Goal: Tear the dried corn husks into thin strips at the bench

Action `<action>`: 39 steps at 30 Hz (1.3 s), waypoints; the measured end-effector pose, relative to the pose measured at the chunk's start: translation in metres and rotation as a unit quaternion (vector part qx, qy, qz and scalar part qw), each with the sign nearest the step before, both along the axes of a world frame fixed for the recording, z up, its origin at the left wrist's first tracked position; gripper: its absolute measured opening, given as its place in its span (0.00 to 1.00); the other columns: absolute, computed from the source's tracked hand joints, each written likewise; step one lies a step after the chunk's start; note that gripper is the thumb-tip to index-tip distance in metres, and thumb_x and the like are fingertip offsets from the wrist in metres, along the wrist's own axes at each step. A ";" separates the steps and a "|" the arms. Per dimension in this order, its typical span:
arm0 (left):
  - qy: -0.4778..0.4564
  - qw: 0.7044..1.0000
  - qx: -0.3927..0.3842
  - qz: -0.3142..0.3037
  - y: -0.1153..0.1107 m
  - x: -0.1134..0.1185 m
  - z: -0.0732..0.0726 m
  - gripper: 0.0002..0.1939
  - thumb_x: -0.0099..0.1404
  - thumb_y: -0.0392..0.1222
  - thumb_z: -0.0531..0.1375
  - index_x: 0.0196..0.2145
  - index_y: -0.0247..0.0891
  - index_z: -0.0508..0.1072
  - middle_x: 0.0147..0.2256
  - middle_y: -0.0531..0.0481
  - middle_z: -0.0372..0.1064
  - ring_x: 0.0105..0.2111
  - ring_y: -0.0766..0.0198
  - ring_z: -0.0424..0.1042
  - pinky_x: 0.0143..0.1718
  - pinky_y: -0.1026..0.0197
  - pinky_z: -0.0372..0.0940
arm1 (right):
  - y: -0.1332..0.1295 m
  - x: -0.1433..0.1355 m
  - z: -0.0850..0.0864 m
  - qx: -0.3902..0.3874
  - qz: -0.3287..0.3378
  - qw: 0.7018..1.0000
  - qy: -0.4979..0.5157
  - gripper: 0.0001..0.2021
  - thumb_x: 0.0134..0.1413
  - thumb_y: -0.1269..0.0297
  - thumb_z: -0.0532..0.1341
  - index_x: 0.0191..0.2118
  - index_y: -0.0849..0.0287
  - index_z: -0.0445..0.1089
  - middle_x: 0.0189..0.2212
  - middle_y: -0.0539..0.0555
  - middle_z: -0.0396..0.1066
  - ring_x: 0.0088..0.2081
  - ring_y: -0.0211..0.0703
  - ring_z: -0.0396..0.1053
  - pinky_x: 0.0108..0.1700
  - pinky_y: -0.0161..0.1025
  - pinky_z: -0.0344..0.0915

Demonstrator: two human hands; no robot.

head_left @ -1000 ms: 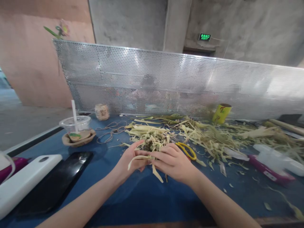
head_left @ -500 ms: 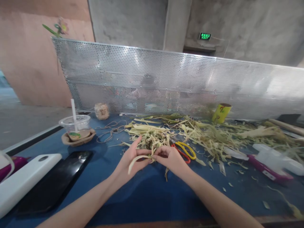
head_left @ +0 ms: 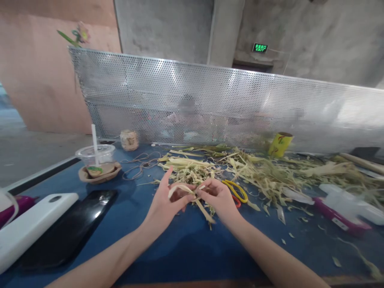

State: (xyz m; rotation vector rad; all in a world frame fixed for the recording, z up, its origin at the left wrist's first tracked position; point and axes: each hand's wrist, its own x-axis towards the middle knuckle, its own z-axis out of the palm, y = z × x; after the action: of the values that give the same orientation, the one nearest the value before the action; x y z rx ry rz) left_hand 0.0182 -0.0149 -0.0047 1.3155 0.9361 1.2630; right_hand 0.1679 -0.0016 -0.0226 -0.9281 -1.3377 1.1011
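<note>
Both hands meet at the middle of the table over some pale strips that look like corn husk. My left hand (head_left: 169, 197) pinches a husk strip (head_left: 181, 188) between thumb and fingers, its index finger side raised and one strip end curling over the palm. My right hand (head_left: 218, 197) is closed on the same strips, its fingertips touching those of the left. A second strip end (head_left: 205, 212) hangs down between the hands. Just behind them lies a heap of dried husk pieces (head_left: 192, 166). Scissors with yellow and red handles (head_left: 238, 190) lie right of my right hand, partly hidden.
A plastic cup with a straw (head_left: 95, 156) sits in a cardboard holder at left, near a black phone (head_left: 69, 228) and a white power bank-like block (head_left: 36, 228). More husks (head_left: 270, 176), a yellow tube (head_left: 280, 145) and a purple-and-white device (head_left: 342, 216) are at right. A perforated metal screen (head_left: 210, 104) stands behind.
The husk strips have turned in my hands: one end now curls above my left palm and another points down to the right. My right hand has shifted slightly.
</note>
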 end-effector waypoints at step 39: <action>-0.029 0.999 -0.011 -0.043 0.004 -0.002 -0.002 0.49 0.47 0.37 0.66 0.61 0.35 0.43 0.21 0.58 0.68 0.17 0.71 0.60 0.19 0.66 0.59 | 0.002 0.002 -0.003 -0.098 0.067 0.993 -0.001 0.19 0.32 0.51 0.67 0.25 0.59 0.62 0.15 0.43 0.58 0.16 0.28 0.51 0.19 0.29 0.48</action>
State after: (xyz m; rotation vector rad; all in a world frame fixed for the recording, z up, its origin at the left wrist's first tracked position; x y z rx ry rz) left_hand 0.0167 -0.0113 -0.0070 1.2821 0.8406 1.2161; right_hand 0.1702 0.0003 -0.0254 -0.9931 -1.3256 1.3542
